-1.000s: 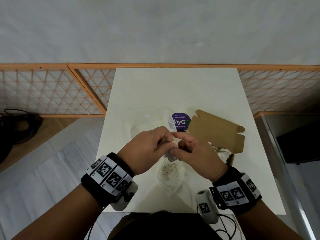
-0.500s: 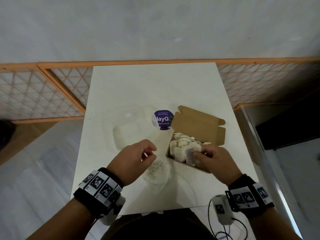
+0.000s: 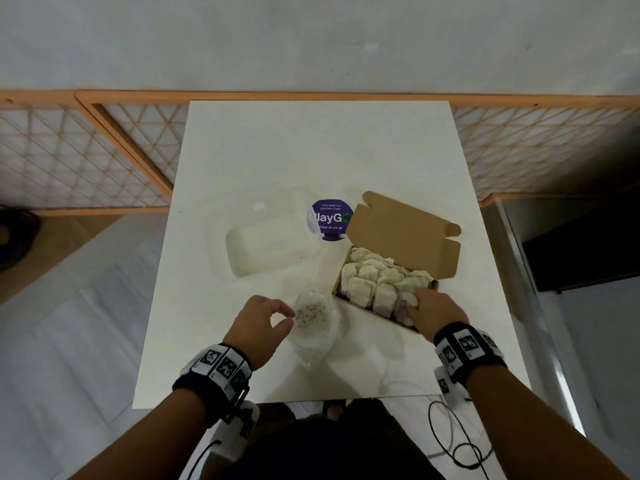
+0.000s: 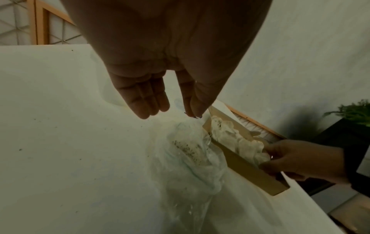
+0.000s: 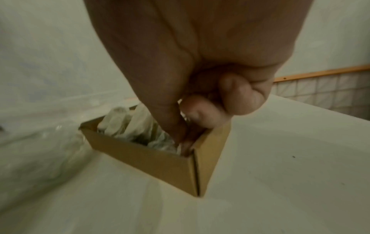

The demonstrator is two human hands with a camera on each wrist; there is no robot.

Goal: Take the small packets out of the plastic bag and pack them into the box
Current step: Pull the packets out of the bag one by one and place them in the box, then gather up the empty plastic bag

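A brown cardboard box [image 3: 401,233] stands open at the right of the white table [image 3: 311,150], packed with several pale small packets [image 3: 374,278]. My right hand [image 3: 412,308] is at the box's near right corner. Its thumb and curled fingers pinch one greyish packet [image 3: 401,308] down among the others, as the right wrist view shows [image 5: 182,137]. The clear plastic bag [image 3: 313,320] lies crumpled left of the box with speckled crumbs inside. My left hand [image 3: 287,318] hovers at the bag's left edge, thumb and forefinger pinched together on its film [image 4: 193,116], other fingers straight.
A clear plastic tub [image 3: 270,251] lies behind the bag, and a purple round sticker [image 3: 329,220] shows beside the box lid. A wooden lattice screen [image 3: 104,150] runs behind the table. A black cable [image 3: 450,434] loops on the floor at the near right.
My right hand has carried a packet from in front of me over to the box and lowered it into the near right corner. The left hand stayed by the bag.
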